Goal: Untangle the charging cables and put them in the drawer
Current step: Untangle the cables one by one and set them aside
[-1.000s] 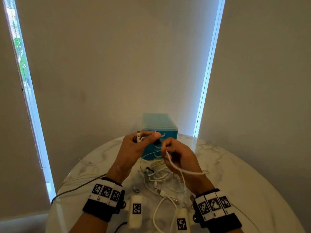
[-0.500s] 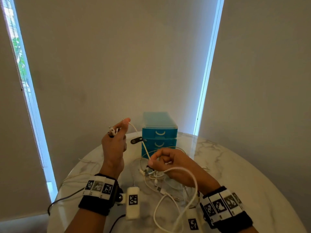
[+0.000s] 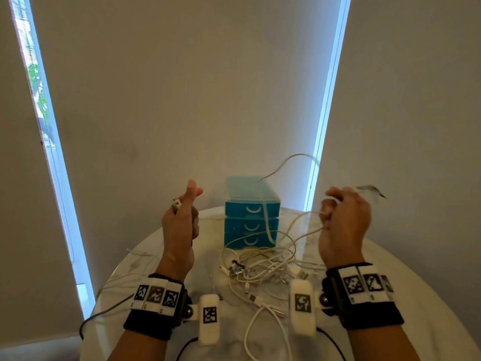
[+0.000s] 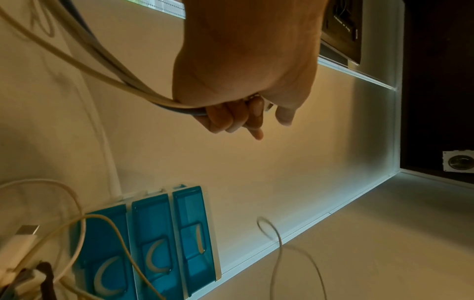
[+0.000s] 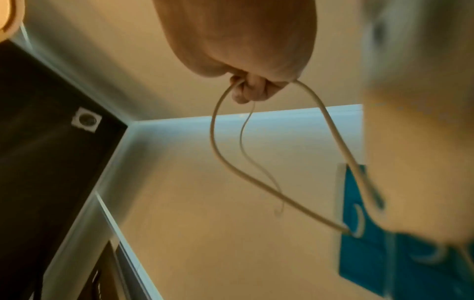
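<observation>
Early days: left hand [image 3: 179, 225] pinching plugs, right hand [image 3: 343, 225] gripping one cable [image 5: 231, 166], tangle [image 3: 260, 267] between them, drawers [image 3: 251, 225] shut.

The right hand [image 3: 343, 225] has swung from frame centre to the right, pulling a white cable [image 3: 268, 225] taut. The left hand [image 3: 181, 220] drifted left.

head view down over table, wrist views upward, sharing blue drawers [image 3: 252, 220]

Hand [image 5: 246, 60] around white cable [image 5: 218, 146]
</observation>
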Available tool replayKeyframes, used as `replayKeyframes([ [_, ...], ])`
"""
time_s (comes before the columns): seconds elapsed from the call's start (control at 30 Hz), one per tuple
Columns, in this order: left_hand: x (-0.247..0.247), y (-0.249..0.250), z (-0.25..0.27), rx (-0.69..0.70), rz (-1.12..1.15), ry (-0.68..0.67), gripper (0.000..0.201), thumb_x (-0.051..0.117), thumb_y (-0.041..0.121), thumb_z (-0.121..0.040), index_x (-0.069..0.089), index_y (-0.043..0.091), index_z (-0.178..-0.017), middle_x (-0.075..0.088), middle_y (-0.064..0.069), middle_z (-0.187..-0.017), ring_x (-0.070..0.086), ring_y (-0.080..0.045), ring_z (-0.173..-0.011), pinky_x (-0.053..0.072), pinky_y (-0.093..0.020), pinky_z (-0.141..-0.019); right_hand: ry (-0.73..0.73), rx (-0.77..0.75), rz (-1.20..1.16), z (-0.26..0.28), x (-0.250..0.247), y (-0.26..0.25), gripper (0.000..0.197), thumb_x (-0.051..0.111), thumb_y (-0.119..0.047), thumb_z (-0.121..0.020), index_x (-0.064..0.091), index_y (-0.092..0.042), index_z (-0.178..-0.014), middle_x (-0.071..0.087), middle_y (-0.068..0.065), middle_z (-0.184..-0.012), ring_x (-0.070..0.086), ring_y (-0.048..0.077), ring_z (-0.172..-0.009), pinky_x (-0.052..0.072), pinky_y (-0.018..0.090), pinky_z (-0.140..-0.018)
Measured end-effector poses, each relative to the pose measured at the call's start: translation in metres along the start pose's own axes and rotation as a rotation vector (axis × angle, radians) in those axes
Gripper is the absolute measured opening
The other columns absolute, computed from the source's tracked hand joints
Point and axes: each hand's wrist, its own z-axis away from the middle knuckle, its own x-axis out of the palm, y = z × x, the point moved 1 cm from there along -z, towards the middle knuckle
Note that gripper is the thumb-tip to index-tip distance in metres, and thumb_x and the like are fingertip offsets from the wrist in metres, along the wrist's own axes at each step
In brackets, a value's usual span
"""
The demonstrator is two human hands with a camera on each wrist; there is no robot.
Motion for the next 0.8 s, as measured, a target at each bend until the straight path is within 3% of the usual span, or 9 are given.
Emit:
replayKeyframes([
  [0.13,0.001,0.007,0.003,0.013,0.062,-0.006,0.061,0.049,0.075,-0.101,0.071,0.018,-0.105,0.035,0.006,-0.063,0.026,-0.010,-0.055,0.020,-0.029,-0.049,0.214,-0.107,-0.177,-0.010,-0.005,-0.018,0.015,0.032,-0.004,-0.105,0.036,-0.016,-0.114,0.068,0.008,-0.091,0.047,0.012,-0.050,0.031,0.023,-0.043],
  [0.27,0.006,0.010,0.009,0.065,0.075,-0.020,0.060,0.046,0.076,-0.102,0.067,0.019,-0.099,0.035,0.004,-0.065,0.026,-0.011,-0.055,0.020,-0.029,-0.048,0.272,-0.028,-0.375,-0.043,0.020,-0.007,0.014,0.028,-0.016,-0.113,0.040,-0.015,-0.106,0.064,0.008,-0.086,0.051,0.013,-0.051,0.035,0.022,-0.053],
  [0.3,0.007,0.010,0.011,0.080,0.074,-0.028,0.060,0.045,0.075,-0.103,0.067,0.019,-0.098,0.036,0.004,-0.066,0.027,-0.011,-0.056,0.020,-0.028,-0.049,0.170,0.030,-0.321,-0.043,0.040,0.000,0.020,0.030,-0.015,-0.114,0.047,-0.014,-0.103,0.062,0.009,-0.087,0.053,0.014,-0.053,0.037,0.024,-0.055],
  [0.37,0.009,0.011,0.013,0.103,0.058,-0.026,0.058,0.043,0.072,-0.105,0.067,0.019,-0.097,0.037,0.004,-0.066,0.028,-0.010,-0.057,0.022,-0.027,-0.050,-0.262,0.145,0.202,-0.016,0.084,0.021,0.022,0.043,-0.010,-0.113,0.061,-0.008,-0.101,0.061,0.010,-0.090,0.054,0.011,-0.059,0.042,0.027,-0.053],
  [0.43,0.008,0.011,0.015,0.118,0.026,-0.009,0.057,0.044,0.071,-0.105,0.068,0.019,-0.098,0.038,0.004,-0.066,0.029,-0.010,-0.058,0.024,-0.028,-0.052,-0.724,0.349,0.630,0.025,0.109,0.049,0.031,0.058,-0.032,-0.111,0.066,-0.002,-0.107,0.063,0.007,-0.089,0.050,0.010,-0.061,0.042,0.022,-0.052],
  [0.5,0.009,0.011,0.013,0.131,-0.009,0.005,0.057,0.045,0.070,-0.106,0.069,0.019,-0.098,0.038,0.004,-0.066,0.030,-0.011,-0.057,0.026,-0.027,-0.052,-0.937,0.432,0.741,0.046,0.109,0.065,0.036,0.067,-0.036,-0.106,0.068,0.000,-0.109,0.062,0.006,-0.089,0.049,0.010,-0.064,0.042,0.020,-0.053],
  [0.57,0.009,0.009,0.009,0.128,-0.039,-0.001,0.056,0.047,0.067,-0.106,0.070,0.017,-0.099,0.039,0.004,-0.066,0.030,-0.010,-0.056,0.026,-0.026,-0.051,-0.946,0.449,0.614,0.046,0.093,0.075,0.018,0.069,-0.015,-0.102,0.071,0.002,-0.108,0.060,0.008,-0.092,0.051,0.012,-0.072,0.043,0.022,-0.060],
  [0.67,0.009,0.001,0.006,0.072,-0.201,-0.046,0.047,0.058,0.064,-0.103,0.075,0.021,-0.104,0.049,0.004,-0.072,0.042,-0.010,-0.060,0.036,-0.026,-0.055,-0.796,0.502,0.360,0.043,0.065,0.085,0.026,0.062,0.011,-0.096,0.069,0.003,-0.120,0.068,0.013,-0.104,0.061,0.016,-0.083,0.051,0.023,-0.065],
  [0.8,0.013,-0.006,0.011,0.009,-0.551,-0.224,0.048,0.055,0.070,-0.102,0.084,0.031,-0.102,0.067,0.007,-0.075,0.061,-0.010,-0.075,0.050,-0.030,-0.073,-0.683,0.405,0.347,0.044,0.040,0.091,0.020,0.068,0.010,-0.093,0.071,-0.005,-0.106,0.073,0.009,-0.099,0.068,0.022,-0.097,0.059,0.035,-0.091],
])
